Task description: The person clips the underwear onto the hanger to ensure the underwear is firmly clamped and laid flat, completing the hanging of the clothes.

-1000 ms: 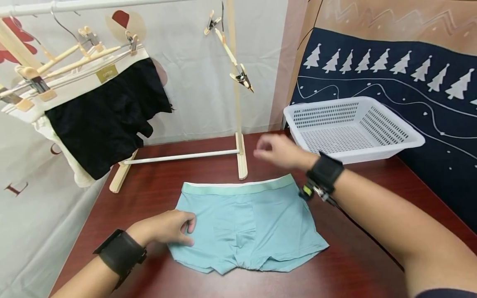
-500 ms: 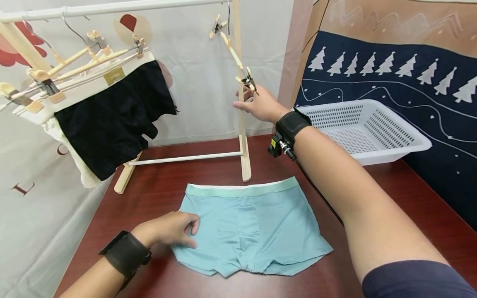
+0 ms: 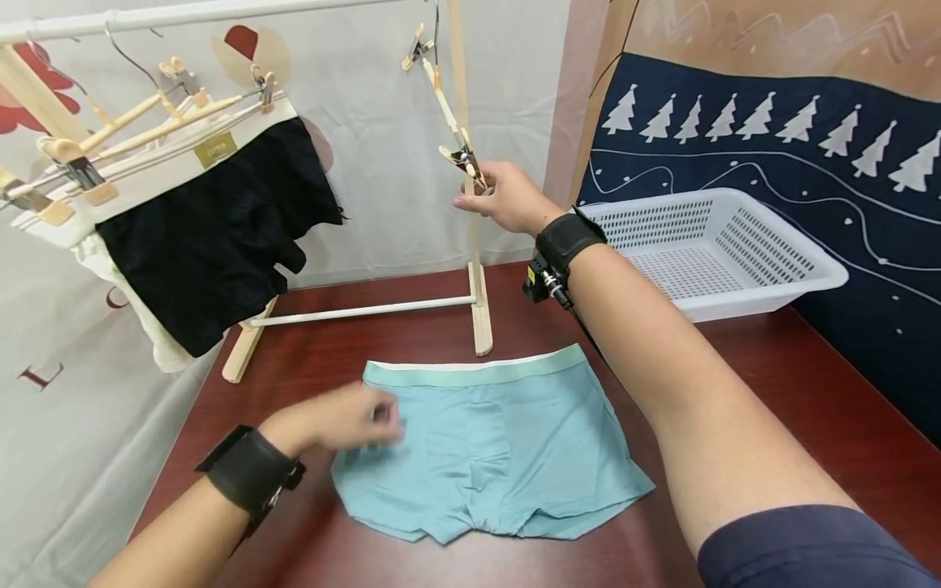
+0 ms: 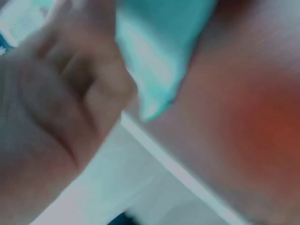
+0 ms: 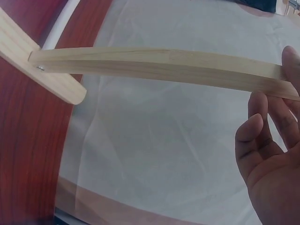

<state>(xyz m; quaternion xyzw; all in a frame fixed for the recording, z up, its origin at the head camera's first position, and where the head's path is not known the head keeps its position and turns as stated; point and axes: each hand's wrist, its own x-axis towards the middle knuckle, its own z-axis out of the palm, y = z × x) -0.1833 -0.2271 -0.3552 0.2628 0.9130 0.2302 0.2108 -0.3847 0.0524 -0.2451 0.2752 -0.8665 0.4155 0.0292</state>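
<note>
Light-blue boxer briefs [image 3: 485,457] lie flat on the table, waistband toward the rack. My left hand [image 3: 338,418], blurred, is over their left side with its fingers loosely curled; in the left wrist view a corner of the briefs [image 4: 154,56] shows beside the palm. My right hand [image 3: 510,196] is up at the rack's wooden post [image 3: 471,237], its fingers and thumb curled at the lower clip of a wooden clip hanger [image 3: 444,102] that hangs there bare. In the right wrist view, my right hand [image 5: 276,154] shows curled fingers beside the post; the clip is out of frame.
Black shorts [image 3: 213,229] and a white garment [image 3: 172,351] hang from clip hangers on the rack's left. A white perforated basket [image 3: 764,282] stands at the back right. The rack's white bottom bar [image 3: 360,311] runs behind the briefs.
My right hand has risen from above the table near the basket to the hanger's lower clip, and the hanger has swung a little left. My left hand has moved up toward the waistband.
</note>
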